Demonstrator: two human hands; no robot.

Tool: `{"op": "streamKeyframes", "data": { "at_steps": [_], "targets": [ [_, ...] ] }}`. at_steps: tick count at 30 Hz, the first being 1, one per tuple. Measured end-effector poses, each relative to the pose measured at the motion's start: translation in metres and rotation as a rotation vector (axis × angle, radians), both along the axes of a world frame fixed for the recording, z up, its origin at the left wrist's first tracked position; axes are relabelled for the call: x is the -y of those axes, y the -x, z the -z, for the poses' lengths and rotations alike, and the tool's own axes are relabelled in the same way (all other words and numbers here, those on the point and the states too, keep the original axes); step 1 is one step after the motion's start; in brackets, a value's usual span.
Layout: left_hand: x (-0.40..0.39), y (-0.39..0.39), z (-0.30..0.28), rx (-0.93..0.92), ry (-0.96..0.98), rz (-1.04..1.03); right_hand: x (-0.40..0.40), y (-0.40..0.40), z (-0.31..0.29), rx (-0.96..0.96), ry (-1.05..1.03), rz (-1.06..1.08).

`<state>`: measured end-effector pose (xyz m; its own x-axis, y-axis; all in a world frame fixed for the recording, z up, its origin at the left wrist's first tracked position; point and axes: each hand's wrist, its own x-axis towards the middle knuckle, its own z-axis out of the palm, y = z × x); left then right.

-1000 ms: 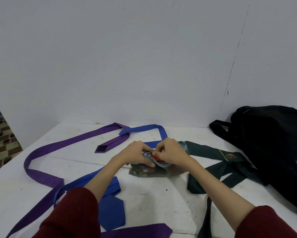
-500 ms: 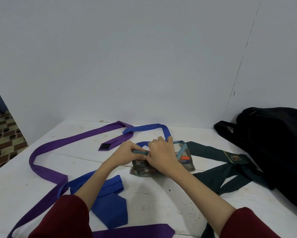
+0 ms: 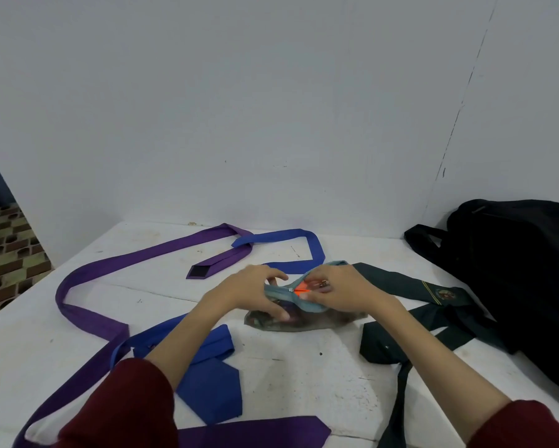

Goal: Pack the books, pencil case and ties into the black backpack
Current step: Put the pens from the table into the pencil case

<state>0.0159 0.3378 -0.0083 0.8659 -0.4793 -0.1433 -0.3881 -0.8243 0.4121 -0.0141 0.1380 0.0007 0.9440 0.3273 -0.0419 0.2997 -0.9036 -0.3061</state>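
White scuffed table (image 3: 304,376); soft black backpack (image 3: 523,279) at rt edge. Flat fabric ties: purple (image 3: 87,286), blue (image 3: 207,379), dk green (image 3: 410,321). Clear pouch-shaped case (image 3: 304,318) at center; left hand (image 3: 255,294) grips its zip edge, right hand (image 3: 339,291) pinches it.

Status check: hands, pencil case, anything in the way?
Left hand and right hand both grip pencil case at its zip. Ties loose on table, backpack at right. Nothing blocking.

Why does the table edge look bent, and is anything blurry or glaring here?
Head view: the wide-angle lens bows the white table edges; light is soft and even, without glare; the left hand and right hand on the translucent blue-zippered pencil case look slightly motion-blurred; the black fabric backpack shows little detail.
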Motion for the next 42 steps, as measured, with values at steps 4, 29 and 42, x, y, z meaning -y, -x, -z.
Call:
{"op": "streamKeyframes", "data": {
  "at_steps": [4, 29, 42],
  "targets": [
    [0.031, -0.002, -0.002, 0.112, -0.406, 0.078, 0.004, 0.000, -0.003, -0.078, 0.084, -0.102],
    [0.018, -0.018, -0.001, -0.007, -0.102, 0.079, 0.014, 0.004, 0.009, 0.098, -0.045, 0.028],
    [0.018, -0.013, 0.003, 0.073, -0.117, 0.096, -0.015, 0.009, -0.004, 0.004, -0.098, -0.012]
  ]
}}
